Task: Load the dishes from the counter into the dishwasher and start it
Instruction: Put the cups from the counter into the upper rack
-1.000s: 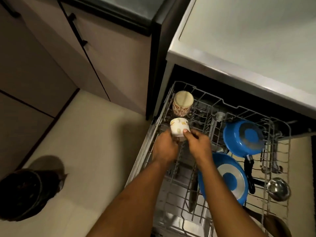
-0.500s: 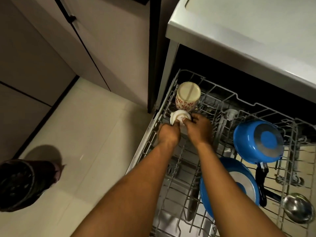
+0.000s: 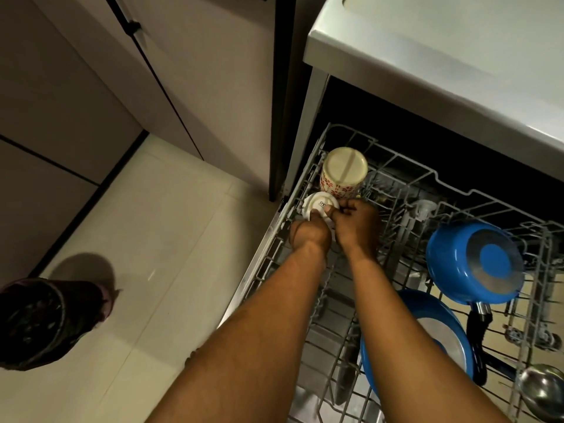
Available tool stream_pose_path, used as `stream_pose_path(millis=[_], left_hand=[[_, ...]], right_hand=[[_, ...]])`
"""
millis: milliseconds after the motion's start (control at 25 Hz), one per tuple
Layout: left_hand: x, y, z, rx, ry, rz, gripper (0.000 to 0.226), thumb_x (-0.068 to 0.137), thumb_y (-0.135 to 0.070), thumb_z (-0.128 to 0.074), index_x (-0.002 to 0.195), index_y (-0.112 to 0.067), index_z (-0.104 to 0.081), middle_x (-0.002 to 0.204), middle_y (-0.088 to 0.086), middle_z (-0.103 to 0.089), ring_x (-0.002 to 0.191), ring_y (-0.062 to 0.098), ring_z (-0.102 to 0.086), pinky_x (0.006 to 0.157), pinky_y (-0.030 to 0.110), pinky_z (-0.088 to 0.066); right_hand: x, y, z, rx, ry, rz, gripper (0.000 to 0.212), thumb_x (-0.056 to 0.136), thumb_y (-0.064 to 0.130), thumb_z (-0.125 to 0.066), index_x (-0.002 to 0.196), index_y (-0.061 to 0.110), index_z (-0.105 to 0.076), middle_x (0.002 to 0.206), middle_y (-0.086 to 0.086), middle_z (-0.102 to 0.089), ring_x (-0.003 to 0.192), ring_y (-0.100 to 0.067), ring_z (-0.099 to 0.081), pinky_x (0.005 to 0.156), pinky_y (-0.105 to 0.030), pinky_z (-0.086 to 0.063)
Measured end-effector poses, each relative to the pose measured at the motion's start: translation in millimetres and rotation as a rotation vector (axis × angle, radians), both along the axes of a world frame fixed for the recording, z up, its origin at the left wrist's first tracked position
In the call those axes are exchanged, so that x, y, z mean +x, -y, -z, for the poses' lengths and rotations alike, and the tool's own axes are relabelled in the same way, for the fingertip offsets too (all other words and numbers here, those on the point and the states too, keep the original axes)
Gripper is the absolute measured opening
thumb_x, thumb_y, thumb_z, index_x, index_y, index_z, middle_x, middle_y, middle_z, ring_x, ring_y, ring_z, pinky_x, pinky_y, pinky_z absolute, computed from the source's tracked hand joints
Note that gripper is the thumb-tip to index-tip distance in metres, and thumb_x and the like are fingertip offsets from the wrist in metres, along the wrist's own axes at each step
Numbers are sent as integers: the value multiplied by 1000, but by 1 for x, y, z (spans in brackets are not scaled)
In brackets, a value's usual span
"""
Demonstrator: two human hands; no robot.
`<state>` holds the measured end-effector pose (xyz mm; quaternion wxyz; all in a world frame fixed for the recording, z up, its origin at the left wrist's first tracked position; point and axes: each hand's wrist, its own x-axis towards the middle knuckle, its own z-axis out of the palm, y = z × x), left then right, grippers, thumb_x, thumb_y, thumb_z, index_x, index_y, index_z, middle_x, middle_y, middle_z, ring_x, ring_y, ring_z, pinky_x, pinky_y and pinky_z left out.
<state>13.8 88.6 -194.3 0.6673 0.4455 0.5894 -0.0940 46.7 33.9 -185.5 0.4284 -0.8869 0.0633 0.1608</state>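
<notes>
Pulled-out wire rack (image 3: pixel 396 184) of the dishwasher, bearing, base up, a floral mug (image 3: pixel 343 174) at its far left corner, a white cup (image 3: pixel 319 205) just beside it and a blue saucepan (image 3: pixel 473 264). A blue frying pan (image 3: pixel 442 337) stands on edge. At near right is what appears to be a steel ladle (image 3: pixel 543 392).

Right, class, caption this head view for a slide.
Left hand and right hand hold an inverted cup beside a patterned mug in the dishwasher rack.

Left hand (image 3: pixel 309 236): gripped white cup (image 3: pixel 320 206)
Right hand (image 3: pixel 355 227): gripped its upturned base
White cup: at rack (image 3: pixel 270 261) left edge
</notes>
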Motion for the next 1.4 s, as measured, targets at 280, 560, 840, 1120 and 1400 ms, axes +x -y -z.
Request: stream_pose_path(millis=[280,560,840,1120,1400], left_hand=[[0,0,-1,-29,48,-38,33,101,-37,-50,102,-5,-61,111,18,-69,104,35,-66,88,44,-54],[-30,5,0,54,-19,168,50,102,-48,-41,123,-5,-57,110,14,-67,93,28,-65,78,36,-53],[-93,3,-39,587,82,717,33,102,-37,-44,123,-15,-57,107,10,-69,92,27,-67,84,41,-56],[-162,-12,-149,1040,232,1278,45,100,-29,-45,142,-17,-41,138,5,-49,125,24,-47,98,39,-46],[-227,-79,-241,1252,70,1283,64,101,-39,-43,155,-19,-19,163,9,-15,151,29,-9,122,47,-13]], right_hand=[[2,-5,2,-41,34,21,18,84,21,-74,94,7,-74,92,-7,-73,81,-19,-67,66,-23,-44],[-24,3,-5,-146,5,47,22,97,21,-55,96,4,-69,90,-5,-67,78,-18,-58,50,-18,-28],[-78,15,-49,-269,-43,-128,33,96,20,-55,128,16,-56,121,-8,-64,109,-26,-59,77,-26,-39],[-139,40,-133,-507,104,-377,56,94,29,-57,144,12,-38,148,-8,-42,138,-27,-35,112,-42,-32],[-190,0,-219,-516,250,-556,62,93,34,-56,145,8,-34,152,-12,-35,143,-29,-27,116,-42,-26]])
